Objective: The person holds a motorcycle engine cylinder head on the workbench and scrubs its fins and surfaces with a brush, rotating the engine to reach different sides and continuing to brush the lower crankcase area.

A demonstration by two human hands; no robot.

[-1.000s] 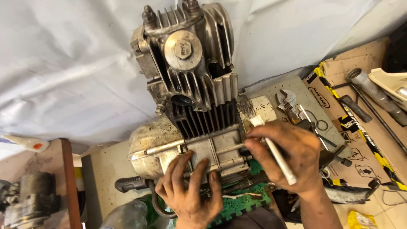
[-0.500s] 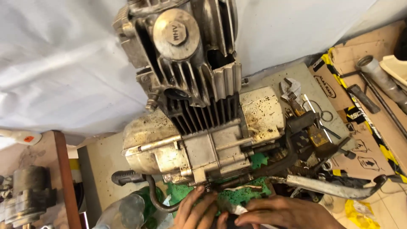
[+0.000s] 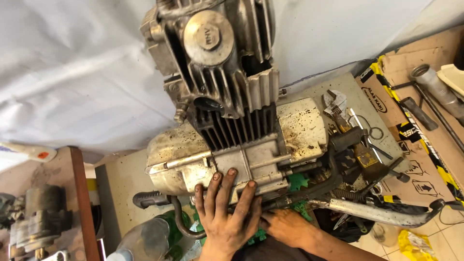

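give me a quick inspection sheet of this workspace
surface: pale stained board under the engine, flattened cardboard to the side
job's things: grimy finned motorcycle engine, upright, crankcase at the bottom
clutter: adjustable wrench, loose tools, chromed lever, green plastic piece, clear bottle
hands: left hand spread flat on the lower crankcase; right hand low beside it, under the engine's edge, grip hidden
cables: dark hose curving below the engine
surroundings: white sheet behind, another small engine part at the edge, metal tubes on the cardboard
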